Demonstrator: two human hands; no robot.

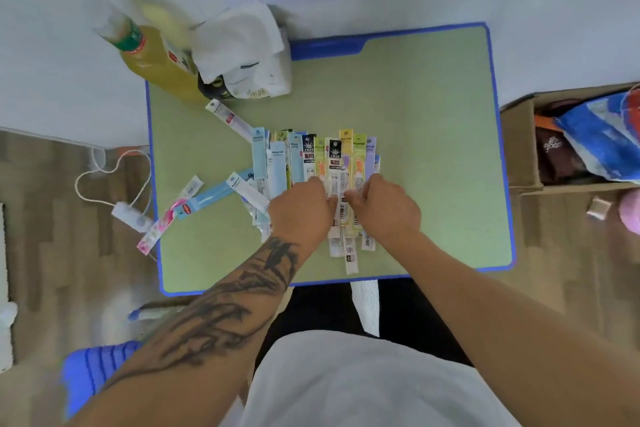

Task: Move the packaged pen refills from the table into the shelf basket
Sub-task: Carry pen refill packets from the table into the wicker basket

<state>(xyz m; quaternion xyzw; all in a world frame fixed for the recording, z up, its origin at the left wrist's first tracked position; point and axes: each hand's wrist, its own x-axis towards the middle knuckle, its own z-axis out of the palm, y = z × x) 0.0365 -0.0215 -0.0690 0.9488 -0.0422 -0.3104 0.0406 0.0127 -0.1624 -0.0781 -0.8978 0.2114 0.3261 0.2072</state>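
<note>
Roughly twenty packaged pen refills (313, 163) under two hands: left hand (300, 210), right hand (386, 206).

Left hand (302, 208) and right hand (384, 206) side by side, fingers curled.

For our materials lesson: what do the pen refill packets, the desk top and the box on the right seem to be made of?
Pen refill packets: probably thin glossy plastic film with printed card headers; they catch light.
Desk top: matte green laminate or plastic with a blue plastic-looking rim; which one is unclear.
Box: brown cardboard, dull, with folded flaps.
</note>
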